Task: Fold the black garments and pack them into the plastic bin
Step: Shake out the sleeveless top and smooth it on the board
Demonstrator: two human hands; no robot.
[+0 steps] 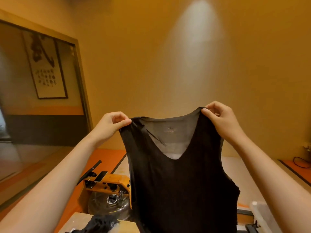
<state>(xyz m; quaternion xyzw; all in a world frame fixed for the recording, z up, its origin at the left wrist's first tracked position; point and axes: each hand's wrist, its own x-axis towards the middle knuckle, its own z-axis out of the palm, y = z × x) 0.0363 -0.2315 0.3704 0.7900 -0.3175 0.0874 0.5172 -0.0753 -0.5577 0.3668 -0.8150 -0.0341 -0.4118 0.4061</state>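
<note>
A black sleeveless V-neck top (pixel 181 185) hangs in the air in front of me, with an XL label showing inside the collar. My left hand (pixel 111 125) pinches its left shoulder strap. At the other strap, my right hand (pixel 222 118) pinches the fabric, held a little higher. The top's lower part drops out of view at the bottom. Another crumpled black garment (pixel 99 223) lies on the table at the bottom left. The clear plastic bin (pixel 264 216) shows partly at the bottom right.
An orange machine (pixel 109 182) with a phone on it and a plastic-wrapped round part stands on the floor behind the table. A framed calligraphy scroll (pixel 45 68) hangs behind glass at the left. A cable (pixel 301 162) lies at the far right.
</note>
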